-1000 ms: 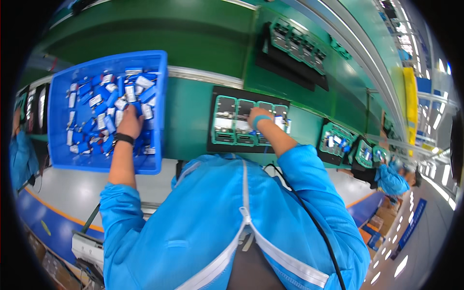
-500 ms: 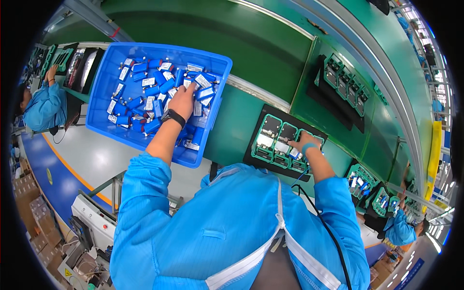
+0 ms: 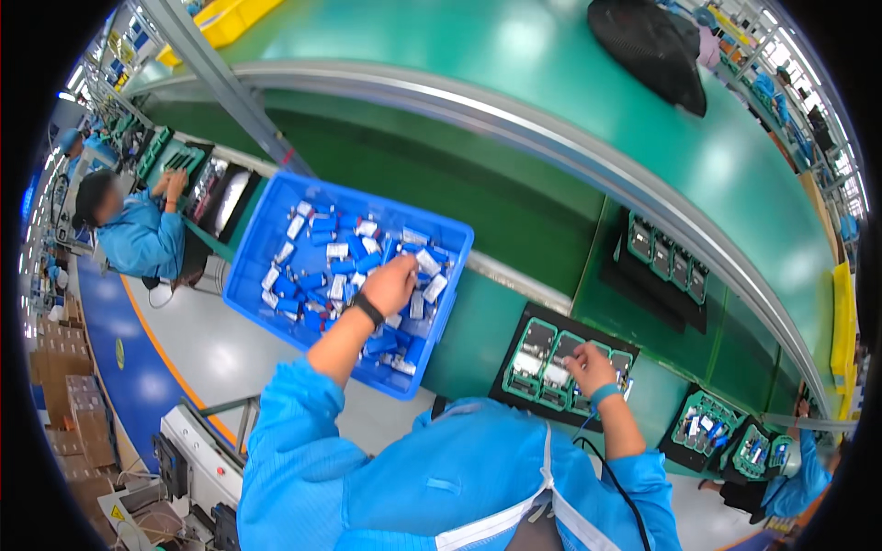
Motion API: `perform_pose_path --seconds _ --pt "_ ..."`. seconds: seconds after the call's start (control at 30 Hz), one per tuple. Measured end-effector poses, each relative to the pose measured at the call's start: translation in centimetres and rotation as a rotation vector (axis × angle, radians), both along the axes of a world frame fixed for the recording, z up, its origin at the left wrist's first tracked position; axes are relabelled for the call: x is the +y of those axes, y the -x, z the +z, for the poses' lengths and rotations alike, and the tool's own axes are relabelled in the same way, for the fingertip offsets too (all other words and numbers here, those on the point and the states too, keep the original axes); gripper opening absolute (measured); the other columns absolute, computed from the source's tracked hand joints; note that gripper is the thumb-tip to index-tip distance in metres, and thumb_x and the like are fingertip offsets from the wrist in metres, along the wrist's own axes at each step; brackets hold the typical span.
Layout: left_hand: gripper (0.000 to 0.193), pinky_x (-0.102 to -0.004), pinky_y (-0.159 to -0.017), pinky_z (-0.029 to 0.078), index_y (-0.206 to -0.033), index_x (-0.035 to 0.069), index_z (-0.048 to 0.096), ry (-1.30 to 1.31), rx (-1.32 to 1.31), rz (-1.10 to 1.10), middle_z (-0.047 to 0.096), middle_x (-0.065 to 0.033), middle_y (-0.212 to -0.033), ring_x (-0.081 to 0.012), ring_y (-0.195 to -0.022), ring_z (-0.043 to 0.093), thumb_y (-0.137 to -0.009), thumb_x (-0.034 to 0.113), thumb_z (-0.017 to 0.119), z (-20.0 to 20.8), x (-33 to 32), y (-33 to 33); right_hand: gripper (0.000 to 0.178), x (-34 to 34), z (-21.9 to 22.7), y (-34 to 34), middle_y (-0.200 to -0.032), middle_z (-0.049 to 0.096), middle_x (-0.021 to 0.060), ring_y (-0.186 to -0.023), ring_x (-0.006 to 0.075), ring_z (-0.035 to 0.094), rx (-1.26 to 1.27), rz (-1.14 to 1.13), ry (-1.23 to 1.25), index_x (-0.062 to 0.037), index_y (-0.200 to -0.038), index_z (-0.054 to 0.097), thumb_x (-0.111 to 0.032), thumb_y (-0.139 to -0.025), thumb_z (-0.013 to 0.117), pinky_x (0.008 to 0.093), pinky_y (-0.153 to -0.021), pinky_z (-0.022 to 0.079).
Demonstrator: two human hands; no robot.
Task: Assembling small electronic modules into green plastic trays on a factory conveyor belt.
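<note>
Under the hands (image 3: 388, 286) (image 3: 593, 369) lie blue packs (image 3: 343, 267) (left) and green frames (image 3: 546, 362).

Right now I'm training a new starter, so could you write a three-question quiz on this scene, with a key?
1. Multiple choice: the right hand is at the green frame. Where is the left hand?
A) on the jacket zip
B) in the blue bin
C) on a cardboard box

2. True or false: the blue bin stands to the right of the green frame.

3. Short answer: what colour is the band on the left wrist?

Key: 1. B. 2. False; the blue bin is to the left of the green frame. 3. Black.
</note>
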State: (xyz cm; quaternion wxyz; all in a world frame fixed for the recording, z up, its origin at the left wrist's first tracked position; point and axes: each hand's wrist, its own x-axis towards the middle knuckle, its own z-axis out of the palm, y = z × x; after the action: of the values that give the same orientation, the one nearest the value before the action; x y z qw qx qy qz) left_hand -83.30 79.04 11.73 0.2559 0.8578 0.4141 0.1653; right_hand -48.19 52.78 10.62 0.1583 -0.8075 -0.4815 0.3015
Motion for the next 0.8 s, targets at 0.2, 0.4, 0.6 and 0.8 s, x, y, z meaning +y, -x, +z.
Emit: perform_pose_path --seconds 0.2,0.4,0.6,0.8 --pt "0.005 -0.0453 -0.067 0.045 -0.085 0.005 0.053 -0.021 -0.044 -0.102 0.057 -0.0151 -0.082 -0.0365 -0.079 0.056 -0.081 0.007 0.054 8.5 -5.9 -1.9 0.03 2.8 6.7 6.0 -0.093 0.06 0.011 -0.081 0.0307 0.062 0.221 0.236 -0.292 -0.0064 -0.102 0.057 -0.025 -0.08 0.067 0.0394 -0.072 0.05" --pt "0.006 -0.0403 -0.069 0.046 -0.084 0.003 0.057 0.159 -0.227 -0.341 0.057 -0.0152 -0.081 -0.0337 -0.08 0.056 -0.08 0.006 0.058 8.2 -11.4 -8.3 0.025 5.6 7.0 9.3 -0.103 0.056 0.0154 -0.097 0.035 0.053 0.209 0.465 -0.604 -0.0039 -0.102 0.055 -0.019 -0.082 0.062 0.041 -0.083 0.044" --pt "0.002 -0.0234 -0.059 0.045 -0.09 0.001 0.053 0.843 -0.405 -0.22 0.059 -0.0046 -0.078 -0.01 -0.066 0.058 -0.089 0.003 0.053 6.6 -13.7 -10.8 0.011 2.9 3.8 8.9 -0.076 0.054 0.0026 -0.071 0.012 0.05 0.976 0.02 -0.312 -0.0024 -0.087 0.056 -0.013 -0.088 0.056 0.0277 -0.066 0.043" --pt "0.004 -0.0221 -0.066 0.045 -0.093 0.002 0.053 0.917 -0.333 -0.321 0.057 -0.001 -0.081 -0.0084 -0.074 0.054 -0.089 0.004 0.053 1.5 -15.0 -11.0 0.014 0.1 1.1 7.1 -0.074 0.056 -0.001 -0.068 0.005 0.048 0.968 0.076 -0.132 -0.003 -0.09 0.06 -0.016 -0.09 0.057 0.0216 -0.06 0.041"
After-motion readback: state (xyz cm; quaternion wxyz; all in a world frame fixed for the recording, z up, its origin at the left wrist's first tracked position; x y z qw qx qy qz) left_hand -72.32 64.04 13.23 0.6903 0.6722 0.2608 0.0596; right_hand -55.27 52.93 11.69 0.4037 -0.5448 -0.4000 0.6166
